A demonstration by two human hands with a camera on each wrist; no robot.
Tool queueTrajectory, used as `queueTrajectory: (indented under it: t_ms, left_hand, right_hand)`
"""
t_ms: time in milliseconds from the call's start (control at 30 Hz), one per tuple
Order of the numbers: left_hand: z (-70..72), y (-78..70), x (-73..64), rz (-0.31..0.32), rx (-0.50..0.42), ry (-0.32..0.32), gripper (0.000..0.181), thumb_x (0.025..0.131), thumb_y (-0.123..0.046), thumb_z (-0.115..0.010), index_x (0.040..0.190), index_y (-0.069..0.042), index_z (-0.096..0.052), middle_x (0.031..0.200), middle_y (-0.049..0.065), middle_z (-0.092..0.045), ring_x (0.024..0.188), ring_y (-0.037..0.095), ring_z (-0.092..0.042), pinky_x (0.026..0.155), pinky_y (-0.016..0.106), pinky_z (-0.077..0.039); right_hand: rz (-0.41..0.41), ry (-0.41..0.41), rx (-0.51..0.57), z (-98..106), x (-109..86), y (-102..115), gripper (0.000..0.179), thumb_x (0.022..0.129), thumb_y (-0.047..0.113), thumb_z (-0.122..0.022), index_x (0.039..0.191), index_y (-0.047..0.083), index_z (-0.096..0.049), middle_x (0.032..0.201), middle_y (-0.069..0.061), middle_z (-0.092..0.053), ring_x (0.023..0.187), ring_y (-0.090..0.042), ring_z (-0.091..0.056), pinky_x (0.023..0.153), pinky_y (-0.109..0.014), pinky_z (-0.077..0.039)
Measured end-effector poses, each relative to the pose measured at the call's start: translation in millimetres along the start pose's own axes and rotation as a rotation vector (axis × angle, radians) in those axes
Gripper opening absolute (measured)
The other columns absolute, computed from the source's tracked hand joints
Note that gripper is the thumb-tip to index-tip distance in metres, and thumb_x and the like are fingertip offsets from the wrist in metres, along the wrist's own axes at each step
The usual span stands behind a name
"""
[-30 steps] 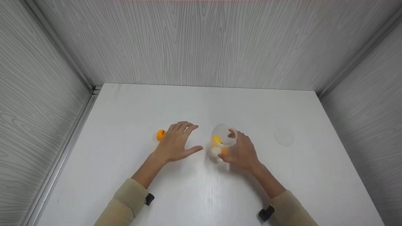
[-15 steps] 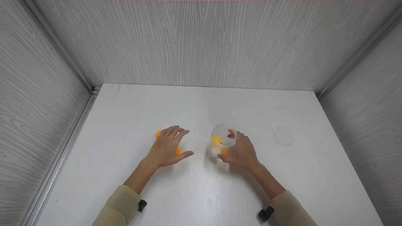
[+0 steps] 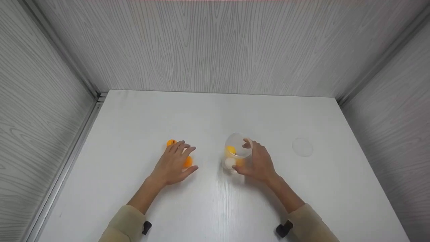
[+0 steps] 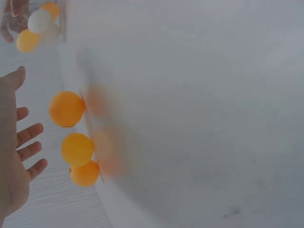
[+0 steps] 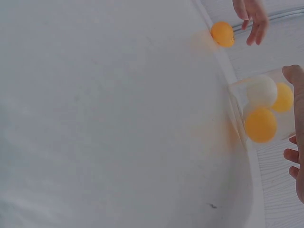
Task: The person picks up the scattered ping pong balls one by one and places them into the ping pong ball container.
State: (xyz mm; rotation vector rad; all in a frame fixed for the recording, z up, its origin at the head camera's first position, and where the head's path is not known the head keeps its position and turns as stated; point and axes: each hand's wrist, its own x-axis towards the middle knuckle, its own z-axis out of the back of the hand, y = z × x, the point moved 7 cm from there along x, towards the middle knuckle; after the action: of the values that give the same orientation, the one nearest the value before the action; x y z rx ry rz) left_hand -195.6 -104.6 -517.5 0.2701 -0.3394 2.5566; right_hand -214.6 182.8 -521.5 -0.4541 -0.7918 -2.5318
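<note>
My left hand (image 3: pixel 171 164) hovers palm down over orange ping-pong balls, its fingers loosely spread and holding nothing. One orange ball (image 3: pixel 187 162) shows between its thumb and index finger, another (image 3: pixel 171 142) past the fingertips. In the left wrist view three orange balls (image 4: pixel 66 109) rest on the table, apart from the fingers. My right hand (image 3: pixel 260 163) grips a clear plastic cup (image 3: pixel 239 157) from its right side, thumb in front and fingers behind. The cup stands upright on the table. Inside it lie white (image 5: pixel 261 91) and orange ping-pong balls (image 5: pixel 261 125), low in the cup.
A clear round lid (image 3: pixel 302 147) lies flat on the white table (image 3: pixel 208 114), to the right of the cup. Grey wood-grain panels (image 3: pixel 215 47) rise at the back and along both sides of the table.
My left hand has moved left and toward me, now over the orange balls, one of which has come into sight beside the thumb. The right hand and cup have stayed in place.
</note>
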Motion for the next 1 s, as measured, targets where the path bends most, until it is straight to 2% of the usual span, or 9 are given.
queueTrajectory:
  t_ms: [167, 400, 733, 1000]
  left_hand:
    - [-5.4, 3.3, -5.1, 0.010, 0.014, 0.036, 0.064, 0.097, -0.052, -0.068, 0.147, -0.013, -0.058, 0.144, 0.015, -0.061, 0.144, 0.037, -0.050, 0.124, 0.056, -0.039]
    - [-13.1, 7.4, -10.3, 0.005, 0.100, 0.072, 0.066, 0.098, -0.054, -0.066, 0.149, -0.013, -0.057, 0.146, 0.015, -0.060, 0.146, 0.036, -0.050, 0.124, 0.055, -0.040]
    - [-15.6, 8.1, -13.9, -0.054, 0.203, 0.046, 0.058, 0.099, -0.046, -0.069, 0.144, -0.012, -0.058, 0.139, 0.013, -0.062, 0.142, 0.035, -0.053, 0.119, 0.052, -0.045]
    - [-16.2, 7.8, -14.0, -0.033, 0.195, 0.076, 0.051, 0.101, -0.039, -0.067, 0.144, -0.012, -0.060, 0.136, 0.014, -0.064, 0.141, 0.035, -0.054, 0.120, 0.051, -0.045]
  right_hand:
    - [0.001, -0.003, -0.002, -1, -0.1, 0, 0.094, 0.071, 0.050, -0.087, 0.144, 0.004, -0.049, 0.123, -0.012, -0.071, 0.112, -0.035, -0.067, 0.095, -0.054, -0.055]
    - [0.010, -0.007, -0.019, 0, 0.4, 2, 0.095, 0.071, 0.051, -0.087, 0.144, 0.003, -0.049, 0.123, -0.012, -0.071, 0.112, -0.035, -0.067, 0.095, -0.053, -0.056]
    - [-0.020, -0.001, -0.017, -1, 0.8, 0, 0.095, 0.067, 0.049, -0.089, 0.142, 0.003, -0.051, 0.122, -0.011, -0.072, 0.109, -0.035, -0.068, 0.091, -0.051, -0.055]
    - [-0.021, 0.003, -0.013, -1, 0.2, -2, 0.096, 0.068, 0.049, -0.089, 0.143, 0.004, -0.051, 0.124, -0.011, -0.072, 0.111, -0.035, -0.068, 0.092, -0.052, -0.055]
